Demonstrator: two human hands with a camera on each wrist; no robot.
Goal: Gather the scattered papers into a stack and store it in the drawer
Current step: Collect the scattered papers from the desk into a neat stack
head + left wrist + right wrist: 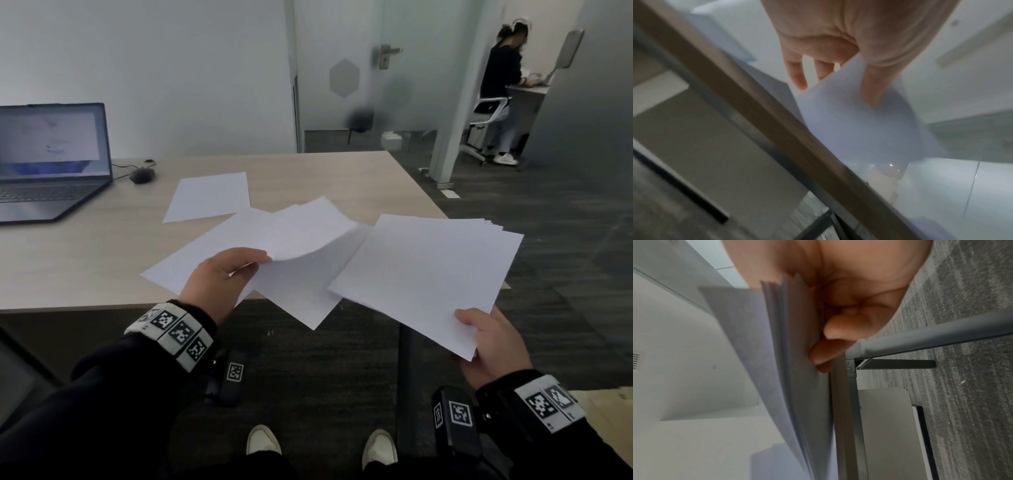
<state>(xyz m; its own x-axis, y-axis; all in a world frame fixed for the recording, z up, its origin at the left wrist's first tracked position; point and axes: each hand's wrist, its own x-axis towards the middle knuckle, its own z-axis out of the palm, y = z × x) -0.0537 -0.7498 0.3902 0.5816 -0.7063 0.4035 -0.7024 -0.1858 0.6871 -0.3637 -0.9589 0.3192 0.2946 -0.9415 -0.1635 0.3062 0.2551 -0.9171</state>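
Observation:
My right hand (479, 330) grips a stack of white sheets (428, 274) by its near corner, held in the air past the desk's front right corner; the right wrist view shows the fingers (824, 352) curled under the stack (777, 361). My left hand (236, 270) pinches the corner of a sheet (308, 229) and lifts it curling off the desk; the left wrist view shows the thumb (871, 87) on that sheet (849, 126). Two more sheets (291, 291) lie under it over the front edge. Another single sheet (209, 197) lies flat farther back.
The wooden desk (85, 257) carries an open laptop (48, 164) at the left and a black mouse (140, 175) beside it. A cabinet (890, 434) stands under the desk. A person (503, 85) sits at another desk at the far right. Grey carpet (548, 222) covers the floor.

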